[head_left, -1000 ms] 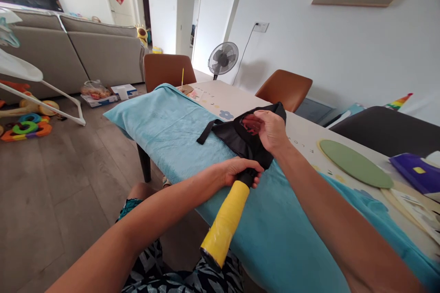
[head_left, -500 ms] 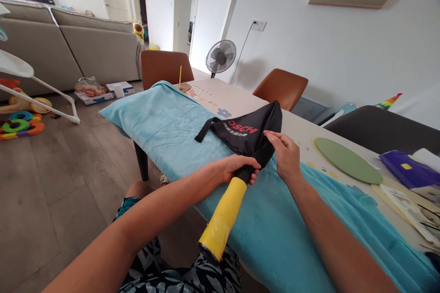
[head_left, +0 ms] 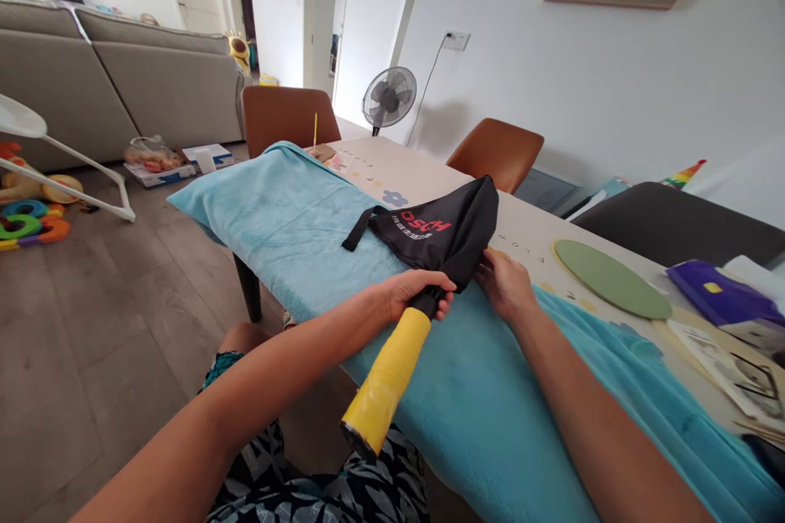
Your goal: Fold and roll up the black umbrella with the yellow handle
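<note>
A black folding umbrella [head_left: 423, 229] with red and white lettering lies loosely furled over the light blue blanket [head_left: 294, 221]. Its handle [head_left: 386, 384], wrapped in yellow tape, points toward me. My left hand [head_left: 420, 292] is closed around the black neck just above the handle. At the right edge of the dark canopy, my right hand [head_left: 506, 282] has its fingers curled against the fabric; its fingertips are partly hidden. A black strap [head_left: 357, 230] hangs from the canopy's left side.
The blanket covers the near side of a table [head_left: 423, 163]. On the right are a green oval mat [head_left: 613, 278], a purple packet [head_left: 724, 294] and glasses [head_left: 757, 376]. Brown chairs [head_left: 291, 118] and a fan [head_left: 389, 96] stand beyond; toys [head_left: 30, 221] lie on the floor.
My right hand has moved down, from a raised pinch beside the canopy to its lower right edge. My left hand keeps its hold, and the view has shifted slightly.
</note>
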Action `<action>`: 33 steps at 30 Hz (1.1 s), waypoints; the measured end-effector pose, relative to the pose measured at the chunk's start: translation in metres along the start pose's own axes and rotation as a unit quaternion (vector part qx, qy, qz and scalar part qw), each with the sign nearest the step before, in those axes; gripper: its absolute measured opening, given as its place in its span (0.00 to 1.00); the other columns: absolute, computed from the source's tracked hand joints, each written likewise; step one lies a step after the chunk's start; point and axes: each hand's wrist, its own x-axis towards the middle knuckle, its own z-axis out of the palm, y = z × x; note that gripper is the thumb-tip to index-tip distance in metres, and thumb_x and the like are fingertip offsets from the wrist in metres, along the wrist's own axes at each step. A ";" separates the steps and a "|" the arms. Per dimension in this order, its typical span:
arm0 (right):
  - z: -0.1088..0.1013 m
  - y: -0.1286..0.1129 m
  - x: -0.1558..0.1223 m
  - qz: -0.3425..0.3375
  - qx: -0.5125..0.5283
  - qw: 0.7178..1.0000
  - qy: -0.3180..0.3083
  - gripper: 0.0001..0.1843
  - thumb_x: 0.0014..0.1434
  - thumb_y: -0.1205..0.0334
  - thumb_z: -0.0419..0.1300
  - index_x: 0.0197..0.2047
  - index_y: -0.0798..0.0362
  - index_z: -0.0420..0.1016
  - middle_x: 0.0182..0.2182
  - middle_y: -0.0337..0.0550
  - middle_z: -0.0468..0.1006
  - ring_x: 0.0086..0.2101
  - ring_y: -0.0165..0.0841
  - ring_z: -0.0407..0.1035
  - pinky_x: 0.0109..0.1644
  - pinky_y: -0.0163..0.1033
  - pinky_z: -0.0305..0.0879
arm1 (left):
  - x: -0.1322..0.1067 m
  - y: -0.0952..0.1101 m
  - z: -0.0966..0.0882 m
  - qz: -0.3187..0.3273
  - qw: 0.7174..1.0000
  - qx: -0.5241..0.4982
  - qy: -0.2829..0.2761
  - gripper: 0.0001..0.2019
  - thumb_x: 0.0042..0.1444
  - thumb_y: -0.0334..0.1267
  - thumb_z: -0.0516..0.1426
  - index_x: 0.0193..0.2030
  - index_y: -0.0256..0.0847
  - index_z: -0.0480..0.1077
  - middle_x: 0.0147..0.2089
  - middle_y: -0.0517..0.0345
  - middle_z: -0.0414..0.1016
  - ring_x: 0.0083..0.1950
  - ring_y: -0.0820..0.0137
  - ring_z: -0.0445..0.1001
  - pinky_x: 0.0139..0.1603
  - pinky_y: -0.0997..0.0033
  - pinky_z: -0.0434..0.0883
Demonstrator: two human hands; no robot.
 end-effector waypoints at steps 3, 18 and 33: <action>0.003 -0.002 -0.005 0.060 0.000 0.998 -0.035 0.05 0.53 0.69 0.53 0.27 0.54 0.68 0.21 0.39 0.73 0.22 0.31 0.69 0.25 0.36 0.70 | -0.002 0.001 0.001 0.003 1.000 -0.005 0.001 0.04 0.51 0.27 0.53 0.26 0.32 0.64 0.22 0.60 0.64 0.19 0.79 0.63 0.17 0.80 0.65; 0.006 0.000 -0.013 0.116 -0.033 0.987 -0.106 0.09 0.59 0.62 0.50 0.29 0.51 0.69 0.22 0.41 0.76 0.23 0.33 0.70 0.24 0.36 0.68 | -0.001 0.001 0.000 0.008 1.000 0.002 0.008 0.03 0.49 0.29 0.55 0.27 0.32 0.64 0.23 0.61 0.65 0.19 0.80 0.63 0.18 0.81 0.65; 0.008 -0.001 -0.018 0.111 -0.060 0.985 -0.120 0.06 0.49 0.70 0.54 0.23 0.52 0.68 0.18 0.39 0.72 0.18 0.30 0.65 0.19 0.33 0.64 | 0.001 0.001 -0.003 0.010 1.000 0.003 0.006 0.03 0.50 0.29 0.54 0.27 0.32 0.64 0.23 0.61 0.65 0.19 0.80 0.63 0.18 0.81 0.65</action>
